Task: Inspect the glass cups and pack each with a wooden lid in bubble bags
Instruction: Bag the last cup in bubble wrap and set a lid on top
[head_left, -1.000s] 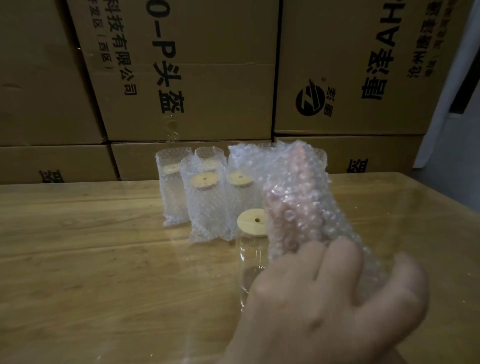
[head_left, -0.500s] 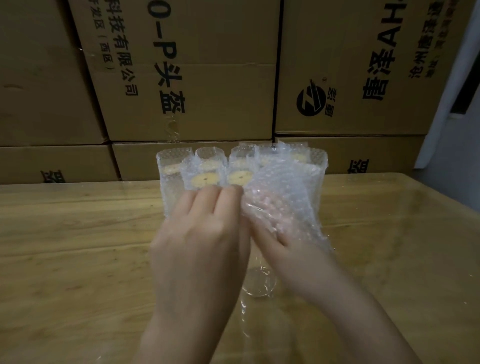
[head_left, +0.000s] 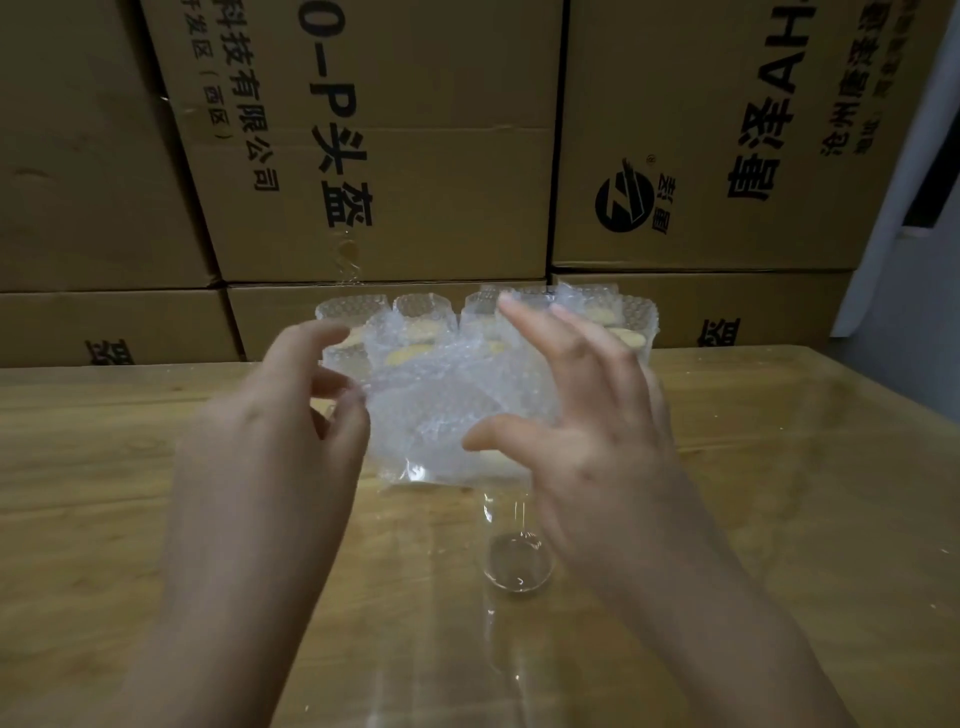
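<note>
While your left hand (head_left: 270, 431) pinches the bubble bag (head_left: 431, 415), right hand (head_left: 587, 426) splayed loose:
glass cup (head_left: 517, 566) stands upright just under it, nearer your right.

Dim room — stacked cardboard boxes (head_left: 363, 156) behind wooden table (head_left: 104, 493); pale wall (head_left: 904, 291) right.

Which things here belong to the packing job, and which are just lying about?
Belongs to the job: bubble bag, pinched by the left hand, with the right hand against its other side; bare glass cup standing below it; packed cups with wooden lids at the back.
Just there: stacked cardboard boxes; table, only carrying it all.
</note>
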